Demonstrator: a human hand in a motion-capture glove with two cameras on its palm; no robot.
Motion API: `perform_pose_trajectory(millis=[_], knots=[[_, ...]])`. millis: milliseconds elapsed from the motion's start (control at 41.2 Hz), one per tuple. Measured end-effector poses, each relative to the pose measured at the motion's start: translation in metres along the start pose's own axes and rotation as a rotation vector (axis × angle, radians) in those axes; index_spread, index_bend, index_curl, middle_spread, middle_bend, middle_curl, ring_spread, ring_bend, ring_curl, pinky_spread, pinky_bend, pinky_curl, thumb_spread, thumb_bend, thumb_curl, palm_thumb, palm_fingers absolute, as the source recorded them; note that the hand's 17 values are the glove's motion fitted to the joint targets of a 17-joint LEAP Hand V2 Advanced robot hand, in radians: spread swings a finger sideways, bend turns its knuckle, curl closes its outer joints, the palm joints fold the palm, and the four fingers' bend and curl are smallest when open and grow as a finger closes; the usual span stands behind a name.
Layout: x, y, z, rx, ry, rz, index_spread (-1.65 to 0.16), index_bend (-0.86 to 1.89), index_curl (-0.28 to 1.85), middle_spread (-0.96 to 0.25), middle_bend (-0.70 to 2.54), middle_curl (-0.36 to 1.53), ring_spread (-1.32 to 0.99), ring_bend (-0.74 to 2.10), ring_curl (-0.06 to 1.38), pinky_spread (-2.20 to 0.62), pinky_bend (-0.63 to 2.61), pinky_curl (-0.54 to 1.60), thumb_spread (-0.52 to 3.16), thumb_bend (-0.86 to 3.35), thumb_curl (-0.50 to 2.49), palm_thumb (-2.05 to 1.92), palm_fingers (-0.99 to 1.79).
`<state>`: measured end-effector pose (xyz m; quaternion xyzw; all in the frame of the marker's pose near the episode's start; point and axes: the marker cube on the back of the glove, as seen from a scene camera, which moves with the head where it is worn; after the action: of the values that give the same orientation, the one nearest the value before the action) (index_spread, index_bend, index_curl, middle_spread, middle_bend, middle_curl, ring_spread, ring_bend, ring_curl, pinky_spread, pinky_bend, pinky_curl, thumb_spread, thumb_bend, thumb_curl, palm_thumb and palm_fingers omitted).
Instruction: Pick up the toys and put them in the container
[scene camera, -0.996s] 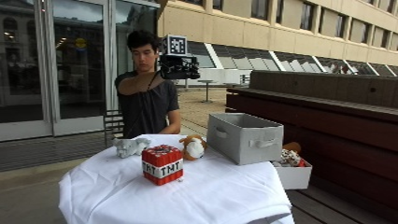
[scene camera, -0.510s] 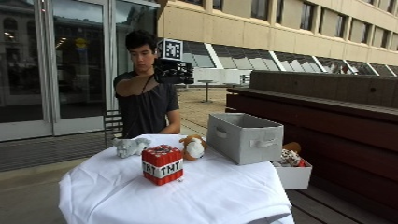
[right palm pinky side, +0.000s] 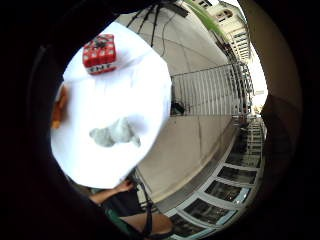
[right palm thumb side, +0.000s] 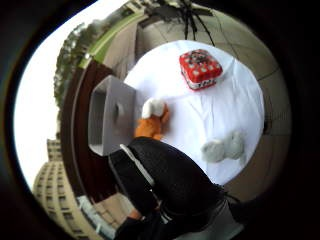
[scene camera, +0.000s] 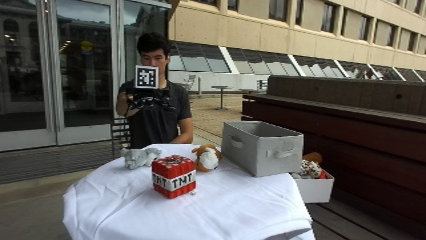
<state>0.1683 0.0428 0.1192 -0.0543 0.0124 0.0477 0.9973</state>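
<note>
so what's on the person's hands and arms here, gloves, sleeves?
The right hand wears a black glove with a textured fabric surface and a white plastic strip along it, clearest in the thumb side palm view. The other hand is bare. The person wears a dark short-sleeved T-shirt, so the forearms are uncovered.

red tnt cube (scene camera: 174, 176), grey plush (scene camera: 140, 157), perhaps a fox (scene camera: 208, 157), beside upright grey container (scene camera: 261, 147).

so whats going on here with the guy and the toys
A person behind the table holds the gloved right hand up at chest height, holding nothing yet. Three toys lie on the white tablecloth: a red TNT block, a grey plush and an orange-and-white plush. The grey container stands beside them.
</note>
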Motion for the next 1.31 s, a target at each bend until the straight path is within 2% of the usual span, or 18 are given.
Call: perform_pose_trajectory(millis=[73, 194, 243, 316, 413, 559, 704, 777, 802, 875, 899, 1045, 1166, 1190, 1239, 1312], knots=[[0.011, 0.010, 0.022, -0.042, -0.004, 0.107, -0.30, 0.10, 0.18, -0.04, 0.18, 0.32, -0.12, 0.20, 0.23, 0.01, 0.74, 0.33, 1.05, -0.11, 0.04, -0.16, -0.12], [0.032, 0.016, 0.070, 0.029, -0.025, -0.029, -0.31, 0.09, 0.17, -0.03, 0.16, 0.32, -0.10, 0.20, 0.24, 0.03, 0.81, 0.35, 1.01, -0.10, 0.05, -0.15, -0.11], [0.035, 0.023, 0.089, 0.029, -0.041, -0.023, -0.31, 0.09, 0.17, -0.03, 0.16, 0.32, -0.08, 0.20, 0.25, 0.04, 0.85, 0.36, 0.99, -0.11, 0.05, -0.16, -0.11], [0.036, 0.035, 0.117, -0.043, -0.045, 0.041, -0.31, 0.09, 0.17, -0.02, 0.15, 0.31, -0.07, 0.20, 0.25, 0.05, 0.91, 0.37, 0.97, -0.10, 0.06, -0.15, -0.11], [0.040, 0.053, 0.155, -0.170, -0.038, 0.050, -0.31, 0.02, 0.14, -0.01, 0.17, 0.31, -0.05, 0.22, 0.26, 0.06, 0.99, 0.40, 0.96, -0.09, 0.08, -0.12, -0.13], [0.042, 0.062, 0.189, -0.247, -0.059, 0.064, -0.30, 0.03, 0.11, -0.01, 0.17, 0.31, -0.03, 0.32, 0.30, 0.06, 1.09, 0.42, 0.98, -0.04, 0.11, -0.04, -0.09], [0.038, 0.076, 0.208, -0.255, -0.086, 0.065, -0.31, 0.06, 0.10, -0.02, 0.18, 0.32, -0.03, 0.47, 0.34, 0.04, 1.16, 0.43, 1.05, 0.00, 0.15, 0.03, -0.01], [0.032, 0.077, 0.210, -0.243, -0.063, 0.072, -0.31, 0.04, 0.08, -0.02, 0.14, 0.31, -0.08, 0.67, 0.38, -0.11, 1.30, 0.43, 1.14, 0.09, 0.19, 0.19, 0.21], [0.030, 0.078, 0.209, -0.237, -0.053, 0.071, -0.31, 0.05, 0.07, -0.03, 0.14, 0.30, -0.13, 0.82, 0.41, -0.18, 1.32, 0.43, 1.18, 0.17, 0.22, 0.31, 0.40], [0.024, 0.080, 0.204, -0.207, -0.029, 0.058, -0.32, 0.08, 0.07, -0.04, 0.16, 0.30, -0.19, 0.94, 0.43, -0.25, 1.32, 0.41, 1.23, 0.23, 0.26, 0.41, 0.48], [0.021, 0.081, 0.202, -0.191, -0.021, 0.050, -0.32, 0.13, 0.08, -0.06, 0.23, 0.32, -0.23, 0.98, 0.45, -0.28, 1.27, 0.40, 1.22, 0.27, 0.29, 0.50, 0.59], [0.007, 0.080, 0.193, -0.126, 0.016, 0.054, -0.32, 0.25, 0.12, -0.14, 0.39, 0.37, -0.33, 0.99, 0.46, -0.40, 1.09, 0.35, 1.05, 0.38, 0.40, 0.76, 0.92], [0.000, 0.068, 0.195, 0.076, 0.065, 0.066, -0.29, 0.51, 0.22, -0.22, 0.59, 0.45, -0.36, 0.99, 0.46, -0.46, 0.83, 0.30, 0.94, 0.51, 0.49, 0.96, 1.32], [0.000, 0.069, 0.193, 0.050, 0.062, 0.054, -0.29, 0.48, 0.21, -0.22, 0.55, 0.44, -0.37, 1.00, 0.47, -0.47, 0.87, 0.32, 0.89, 0.49, 0.49, 0.95, 1.21], [-0.002, 0.063, 0.182, -0.011, 0.032, 0.035, -0.25, 0.63, 0.28, -0.24, 0.71, 0.49, -0.37, 1.00, 0.47, -0.48, 0.74, 0.28, 0.97, 0.59, 0.53, 1.03, 1.41], [-0.008, 0.045, 0.147, -0.052, -0.048, 0.030, -0.22, 0.74, 0.33, -0.26, 0.81, 0.52, -0.38, 1.02, 0.47, -0.50, 0.68, 0.27, 1.02, 0.66, 0.55, 1.07, 1.45]])
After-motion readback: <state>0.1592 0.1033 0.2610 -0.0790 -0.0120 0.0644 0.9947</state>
